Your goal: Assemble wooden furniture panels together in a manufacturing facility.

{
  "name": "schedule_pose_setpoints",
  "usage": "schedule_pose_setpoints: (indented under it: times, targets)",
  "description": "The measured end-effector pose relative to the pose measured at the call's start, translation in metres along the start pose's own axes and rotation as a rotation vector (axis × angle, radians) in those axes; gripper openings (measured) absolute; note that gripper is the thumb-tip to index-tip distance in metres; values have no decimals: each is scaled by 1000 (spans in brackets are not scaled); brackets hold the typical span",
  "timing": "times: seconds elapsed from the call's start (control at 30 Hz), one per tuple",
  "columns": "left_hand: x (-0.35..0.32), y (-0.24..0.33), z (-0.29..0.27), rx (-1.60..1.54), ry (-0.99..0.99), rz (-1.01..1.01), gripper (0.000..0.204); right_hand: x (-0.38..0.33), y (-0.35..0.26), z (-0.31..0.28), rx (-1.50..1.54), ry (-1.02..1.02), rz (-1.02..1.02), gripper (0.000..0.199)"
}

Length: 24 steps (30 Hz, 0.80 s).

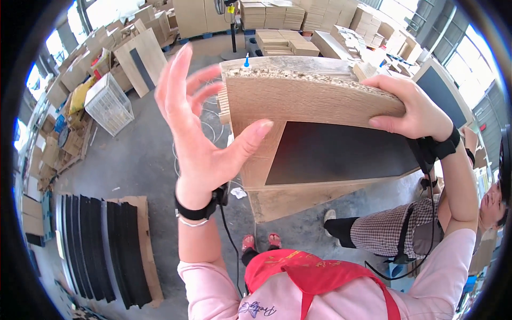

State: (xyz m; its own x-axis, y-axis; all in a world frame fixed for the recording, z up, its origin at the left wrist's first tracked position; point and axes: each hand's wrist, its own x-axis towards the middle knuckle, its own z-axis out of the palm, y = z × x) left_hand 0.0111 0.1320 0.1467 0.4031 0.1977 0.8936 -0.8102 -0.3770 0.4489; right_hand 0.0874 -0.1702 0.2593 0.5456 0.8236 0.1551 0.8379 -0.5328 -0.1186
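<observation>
A wood-grain chipboard piece [309, 101] with a rough, curved upper edge lies across the middle. My right hand [418, 106] grips its right end, fingers over the top edge and thumb on the face. My left hand [208, 138] is open and slightly blurred at the fingers, raised beside the board's left end with nothing visible in it. Below the board is a black panel [341, 152] framed in wood grain. A small blue-topped peg [247, 61] stands near the board's far left edge.
Stacked black strips [104, 248] lie on the floor at left, near a white wire crate [108, 104]. A co-worker [384, 229] stands close on the right. Cartons [282, 42] and a leaning wood panel [140, 57] stand farther back. A cable [229, 245] hangs from my left wrist.
</observation>
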Motion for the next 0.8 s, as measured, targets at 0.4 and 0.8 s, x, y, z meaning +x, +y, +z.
schedule_pose_setpoints:
  times: [0.4,0.8]
  targets:
    - [30,3,3,146,-419,156,61,31,-62,26,-414,386,-115,73]
    - [-29,-145,-49,-158,-405,-410,21,36,-103,50,-312,382,162,64]
